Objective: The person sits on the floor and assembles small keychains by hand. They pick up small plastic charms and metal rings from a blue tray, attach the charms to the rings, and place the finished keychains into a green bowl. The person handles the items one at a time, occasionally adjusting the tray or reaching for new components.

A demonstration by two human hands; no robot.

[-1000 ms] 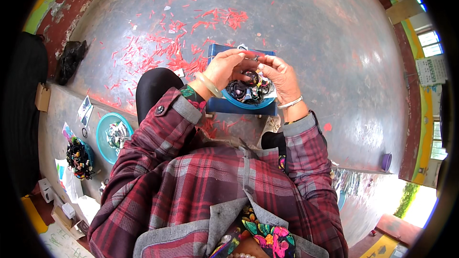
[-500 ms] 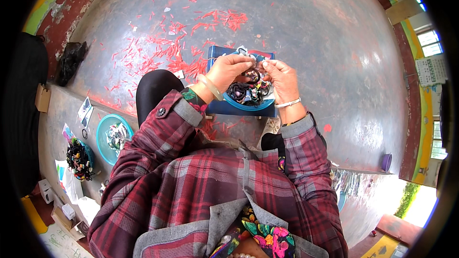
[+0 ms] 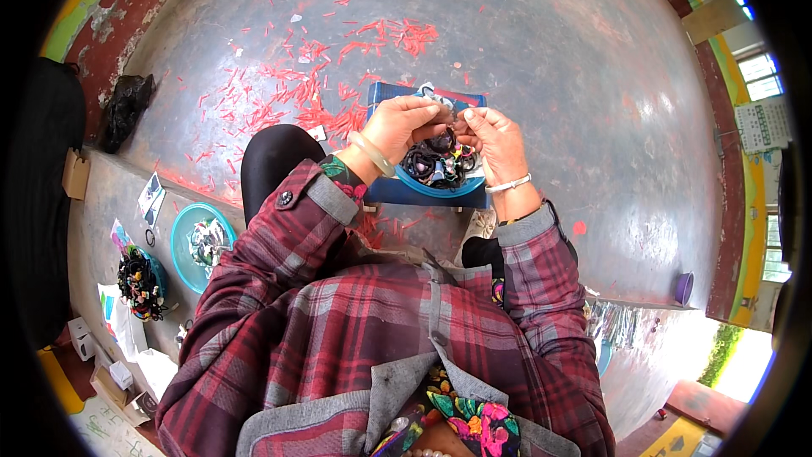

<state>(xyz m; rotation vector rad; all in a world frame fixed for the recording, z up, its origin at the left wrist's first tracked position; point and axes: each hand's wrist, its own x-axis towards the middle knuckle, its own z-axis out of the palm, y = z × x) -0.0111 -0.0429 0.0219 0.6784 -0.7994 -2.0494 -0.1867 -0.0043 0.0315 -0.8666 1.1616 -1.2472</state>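
My left hand (image 3: 401, 129) and my right hand (image 3: 497, 142) are raised close together over a blue basin (image 3: 441, 192), fingertips pinched and a small gap apart. Between them is something small and thin that I cannot make out. Below, the basin holds a heap of mostly black hair ties (image 3: 431, 165), some with coloured bits; my fingers hide part of the heap. The basin rests on a dark blue stool (image 3: 385, 192) in front of my knees. Whitish pieces (image 3: 429, 90) lie past my left fingertips.
Red scraps (image 3: 313, 101) litter the grey floor ahead and to the left. Left of me are a turquoise basin (image 3: 175, 245) with pale pieces and a container of dark hair ties (image 3: 138, 283). A black bag (image 3: 127, 110) lies by the wall; a purple cup (image 3: 683, 288) is far right.
The black hair tie that hung between my hands no longer hangs there; a dark loop now shows lower, at the heap. My hands have barely moved.
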